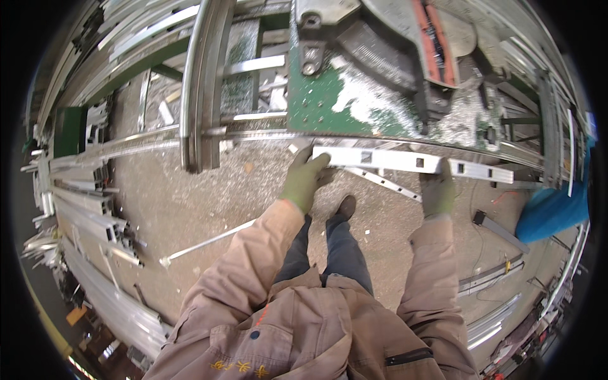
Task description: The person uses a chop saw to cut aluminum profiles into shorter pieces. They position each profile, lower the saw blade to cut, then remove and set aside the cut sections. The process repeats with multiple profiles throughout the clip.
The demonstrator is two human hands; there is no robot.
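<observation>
A white metal bar (392, 160) with several square holes along its face is held level in front of me. My left hand (304, 178), in a green work glove, grips its left end with the thumb on the face. Further along, right of the middle, my right hand (438, 190), gloved too, is closed around the bar, its fingertips partly hidden. Just beyond the bar stands a green machine table (316, 104) strewn with metal shavings. On it sits a grey cutting saw (380, 38) with an orange-red part.
Bundles of metal profiles (88, 206) are stacked along the left. A thin rod (209, 243) and another perforated strip (386, 183) show lower down. At the right are a blue sack-like object (554, 214) and a dark bar (500, 231). Upright steel rails (202, 88) flank the table.
</observation>
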